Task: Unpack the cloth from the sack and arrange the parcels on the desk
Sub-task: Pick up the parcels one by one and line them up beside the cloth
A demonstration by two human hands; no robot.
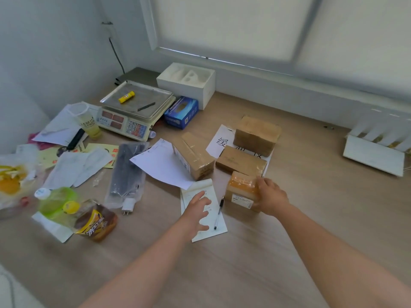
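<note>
Several brown taped parcels lie on the wooden desk [311, 196]. My right hand [270, 196] grips the right side of the nearest small parcel [241, 191], which stands on the desk. Behind it lie a flat parcel [240, 161], a bigger parcel [256, 132] on a printed white sheet [219, 142], and a tilted parcel [193, 154] to the left. My left hand [198, 210] hovers with fingers spread over a notepad [213, 227] beside a pen [219, 211]. No sack or cloth is in view.
A weighing scale [133, 112], a blue box [181, 112] and a white box [186, 83] stand at the back. Papers, a black packet [126, 172], a charger [127, 205], bottles [95, 221] and bags crowd the left. A white rack [375, 152] sits far right.
</note>
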